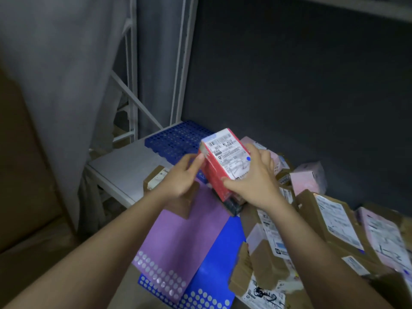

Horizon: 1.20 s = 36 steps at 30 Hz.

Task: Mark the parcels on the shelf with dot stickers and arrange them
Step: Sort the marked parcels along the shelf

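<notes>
A red parcel box (pixel 217 175) with a white shipping label is held up above the shelf. A blue dot sticker (pixel 248 159) sits on the label's right edge. My right hand (pixel 256 179) grips the box from the right, thumb along its lower edge. My left hand (pixel 182 175) touches the box's left side with its fingertips. Below lie a purple sticker sheet (pixel 178 237) and a blue sticker sheet (pixel 214 264), each with rows of dots near the bottom.
A heap of brown cardboard parcels (pixel 334 226) and pink parcels (pixel 307 179) fills the right of the white shelf (pixel 120 170). A blue perforated plastic panel (pixel 176 139) lies at the back. White shelf posts (pixel 180 63) stand behind it, a large cardboard box (pixel 24 175) at left.
</notes>
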Each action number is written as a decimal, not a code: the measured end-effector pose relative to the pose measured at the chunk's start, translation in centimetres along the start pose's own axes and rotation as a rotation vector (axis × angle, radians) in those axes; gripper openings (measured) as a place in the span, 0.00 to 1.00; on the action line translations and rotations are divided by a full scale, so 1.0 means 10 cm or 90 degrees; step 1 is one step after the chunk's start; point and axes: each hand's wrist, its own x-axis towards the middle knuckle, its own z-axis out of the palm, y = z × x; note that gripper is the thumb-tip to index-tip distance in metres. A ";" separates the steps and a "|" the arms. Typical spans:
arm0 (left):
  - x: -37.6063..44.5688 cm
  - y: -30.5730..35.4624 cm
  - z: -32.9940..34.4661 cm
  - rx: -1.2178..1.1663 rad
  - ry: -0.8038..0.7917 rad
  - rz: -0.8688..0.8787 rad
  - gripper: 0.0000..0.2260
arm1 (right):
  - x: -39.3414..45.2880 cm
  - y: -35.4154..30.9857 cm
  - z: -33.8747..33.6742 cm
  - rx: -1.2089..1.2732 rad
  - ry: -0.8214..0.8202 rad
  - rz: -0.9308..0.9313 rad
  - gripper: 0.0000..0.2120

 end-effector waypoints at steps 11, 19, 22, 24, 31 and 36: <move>1.04 -0.20 -0.53 -0.239 0.052 -0.065 0.24 | 0.96 -0.13 0.97 0.482 -0.142 -0.028 0.37; 1.91 -0.44 -0.77 -0.032 -0.028 -0.056 0.14 | 1.84 -0.09 1.89 0.409 -0.102 0.053 0.31; 2.22 -0.52 -0.80 -0.020 -0.017 -0.065 0.12 | 2.12 -0.11 2.10 0.364 -0.057 0.061 0.30; 2.48 -0.58 -0.81 -0.017 0.016 -0.073 0.11 | 2.27 -0.11 2.17 0.346 -0.036 0.066 0.28; 3.20 -0.72 -0.77 0.020 0.118 -0.052 0.22 | 2.78 -0.01 2.34 0.255 0.007 0.070 0.25; 3.45 -0.72 -0.68 0.098 0.061 -0.004 0.21 | 3.06 0.12 2.39 0.225 0.021 0.083 0.18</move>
